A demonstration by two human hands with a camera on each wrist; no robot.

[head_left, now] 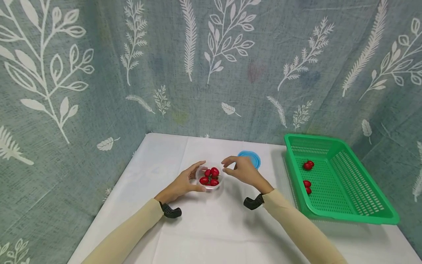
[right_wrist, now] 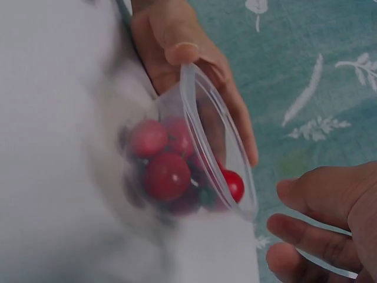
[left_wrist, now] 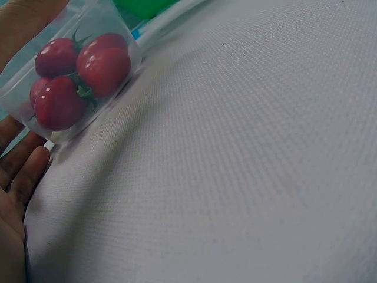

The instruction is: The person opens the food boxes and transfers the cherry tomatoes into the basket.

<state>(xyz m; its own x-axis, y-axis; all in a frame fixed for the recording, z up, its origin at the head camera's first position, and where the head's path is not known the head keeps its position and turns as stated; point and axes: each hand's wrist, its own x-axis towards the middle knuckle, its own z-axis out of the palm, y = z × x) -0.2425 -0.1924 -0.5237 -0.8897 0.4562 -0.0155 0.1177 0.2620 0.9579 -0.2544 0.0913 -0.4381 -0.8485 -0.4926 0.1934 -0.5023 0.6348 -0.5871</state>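
Observation:
A clear round plastic tub (head_left: 213,187) stands on the white cloth with several red cherry tomatoes (head_left: 214,172) in it, some with green stems. My left hand (head_left: 183,184) holds the tub from its left side, thumb on the near side and fingers round the far side. In the right wrist view, that thumb lies at the tub's rim (right_wrist: 189,100). Just right of the tub, my right hand (head_left: 243,171) hovers with loosely bent fingers and nothing between them. One cherry tomato (right_wrist: 234,185) shows near the rim, above the others.
A green plastic basket (head_left: 296,200) stands on the right side of the table, with a few cherry tomatoes (head_left: 307,166) along its left part. Behind my right hand lies a blue round lid (head_left: 255,159). A leaf-patterned curtain (head_left: 211,102) hangs around the back and sides.

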